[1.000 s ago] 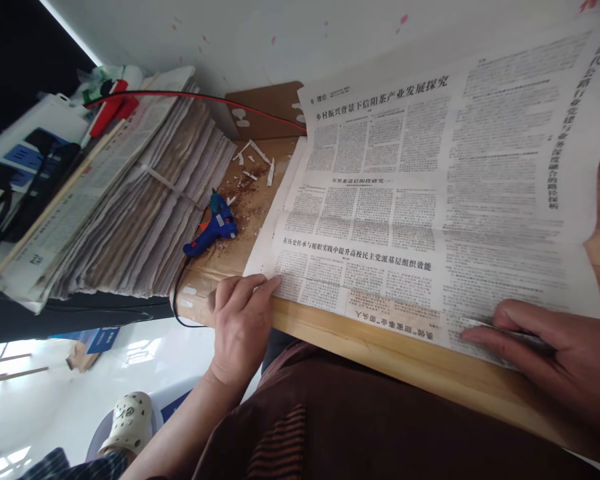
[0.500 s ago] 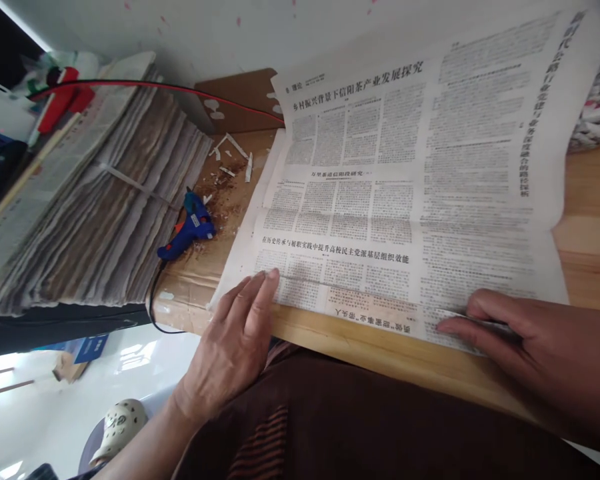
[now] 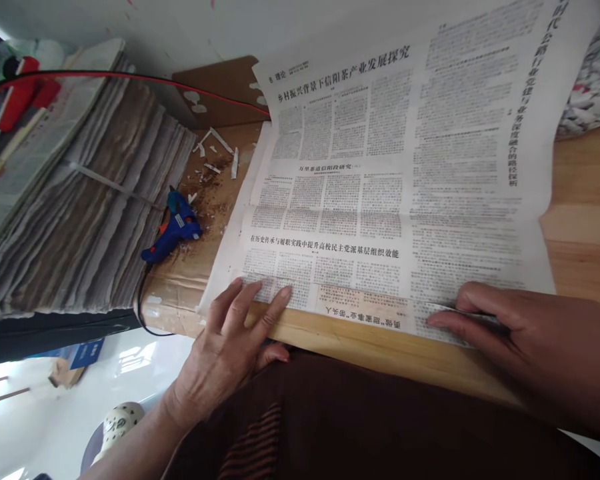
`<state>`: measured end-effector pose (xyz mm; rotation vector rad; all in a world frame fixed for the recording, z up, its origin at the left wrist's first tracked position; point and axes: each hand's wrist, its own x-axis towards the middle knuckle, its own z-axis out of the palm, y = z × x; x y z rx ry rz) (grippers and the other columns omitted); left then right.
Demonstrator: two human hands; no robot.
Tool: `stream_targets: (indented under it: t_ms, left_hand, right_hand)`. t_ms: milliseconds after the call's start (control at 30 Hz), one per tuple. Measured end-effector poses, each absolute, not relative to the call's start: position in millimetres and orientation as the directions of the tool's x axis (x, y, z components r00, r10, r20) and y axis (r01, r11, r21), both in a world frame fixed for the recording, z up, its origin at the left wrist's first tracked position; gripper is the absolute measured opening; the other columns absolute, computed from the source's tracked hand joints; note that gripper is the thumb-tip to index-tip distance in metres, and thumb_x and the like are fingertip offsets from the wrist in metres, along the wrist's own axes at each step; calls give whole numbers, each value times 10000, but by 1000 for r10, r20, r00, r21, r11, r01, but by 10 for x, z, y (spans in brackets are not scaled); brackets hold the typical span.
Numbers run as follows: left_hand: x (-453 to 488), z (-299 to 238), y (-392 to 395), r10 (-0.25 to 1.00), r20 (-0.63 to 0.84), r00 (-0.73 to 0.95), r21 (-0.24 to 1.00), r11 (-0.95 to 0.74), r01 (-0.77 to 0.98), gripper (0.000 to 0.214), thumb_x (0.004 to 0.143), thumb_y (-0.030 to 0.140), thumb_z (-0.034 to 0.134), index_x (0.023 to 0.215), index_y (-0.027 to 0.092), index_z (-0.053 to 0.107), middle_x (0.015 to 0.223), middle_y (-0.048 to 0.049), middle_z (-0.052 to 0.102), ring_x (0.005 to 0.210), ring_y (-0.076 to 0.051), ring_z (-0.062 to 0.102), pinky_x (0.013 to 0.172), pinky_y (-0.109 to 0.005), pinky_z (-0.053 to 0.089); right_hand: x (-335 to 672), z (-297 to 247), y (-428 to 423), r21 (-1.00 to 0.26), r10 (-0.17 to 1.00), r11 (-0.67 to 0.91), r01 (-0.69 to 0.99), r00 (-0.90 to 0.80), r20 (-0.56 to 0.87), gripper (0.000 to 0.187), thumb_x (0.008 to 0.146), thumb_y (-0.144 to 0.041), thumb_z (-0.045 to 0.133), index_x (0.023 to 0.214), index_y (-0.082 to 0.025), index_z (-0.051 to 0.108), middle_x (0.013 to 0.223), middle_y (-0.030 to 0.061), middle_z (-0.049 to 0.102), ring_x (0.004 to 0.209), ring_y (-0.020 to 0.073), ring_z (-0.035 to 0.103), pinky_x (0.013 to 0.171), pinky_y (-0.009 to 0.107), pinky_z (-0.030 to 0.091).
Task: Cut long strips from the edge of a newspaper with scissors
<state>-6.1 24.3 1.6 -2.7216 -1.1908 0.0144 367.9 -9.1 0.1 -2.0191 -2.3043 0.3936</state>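
A large printed newspaper sheet [image 3: 380,167] lies spread over a wooden table [image 3: 370,343], its near edge folded up in a narrow strip. My left hand [image 3: 230,340] rests with its fingers stretched flat on the fold at the sheet's near left corner, thumb hanging below the table edge. My right hand [image 3: 525,340] presses on the fold further right. Its thumb and forefinger pinch a thin flat blade-like piece that I cannot make out against the paper.
A blue glue gun [image 3: 173,227] with a black cord lies left of the sheet among paper scraps and debris. A tall tied stack of old newspapers [image 3: 80,200] fills the left side. A red cable [image 3: 130,77] runs behind. Rolled paper pieces [image 3: 593,93] lie far right.
My left hand has slid a little right along the fold and flattened its fingers. The right hand has kept its place on the fold. The view has shifted slightly.
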Motion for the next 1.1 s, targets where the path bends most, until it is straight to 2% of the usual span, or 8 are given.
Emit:
stream_targets:
  t_ms: [233, 333, 500, 733, 933, 1100]
  left_hand:
    - [-71, -50, 210, 741, 60, 668, -177, -651, 738, 868, 839, 650, 554, 1570, 291, 255, 1471, -176, 480, 1361, -397, 434, 1076, -550, 465]
    - [-75, -52, 211, 729, 40, 683, -206, -663, 720, 847, 846, 635, 566, 1563, 287, 279, 1497, -173, 465, 1370, -398, 434, 1062, -550, 483]
    - [-48, -38, 213, 715, 24, 699, -231, -676, 700, 811, 834, 603, 616, 1544, 373, 299, 1480, -148, 481, 1369, -393, 442, 1065, -556, 476]
    - [-45, -46, 225, 702, 63, 710, -265, -674, 690, 828, 823, 543, 671, 1544, 370, 303, 1457, -174, 485, 1316, -414, 487, 1015, -559, 513]
    - [4, -22, 172, 754, 97, 650, -227, -619, 752, 745, 859, 445, 667, 1522, 426, 327, 1457, -131, 505, 1319, -408, 488, 913, -533, 584]
    - [106, -36, 162, 748, 145, 648, -127, -635, 762, 698, 923, 408, 589, 1549, 353, 287, 1482, -154, 477, 1353, -353, 478, 1036, -526, 513]
  right_hand:
    - [3664, 45, -93, -223, 980, 148, 964, -174, -101, 589, 910, -743, 323, 659, -247, 515, 492, -33, 555, 412, 204, 540, 458, 244, 218]
    - [3658, 64, -96, -223, 978, 145, 964, -173, -112, 574, 920, -732, 324, 682, -246, 517, 525, -28, 576, 436, 200, 548, 473, 249, 226]
    - [3645, 70, -88, -224, 980, 110, 968, -142, -136, 610, 906, -763, 288, 671, -243, 501, 521, -17, 560, 434, 189, 524, 479, 267, 211]
    - [3649, 62, -95, -246, 978, 116, 962, -154, -142, 591, 924, -732, 301, 685, -236, 515, 556, -17, 584, 459, 177, 529, 496, 263, 197]
    - [3645, 44, -87, -257, 977, 125, 958, -164, -134, 586, 932, -721, 312, 692, -229, 523, 566, -12, 595, 466, 164, 519, 498, 263, 195]
    - [3631, 61, -86, -256, 976, 135, 957, -174, -132, 580, 951, -702, 316, 698, -223, 523, 560, -11, 600, 488, 173, 545, 501, 262, 187]
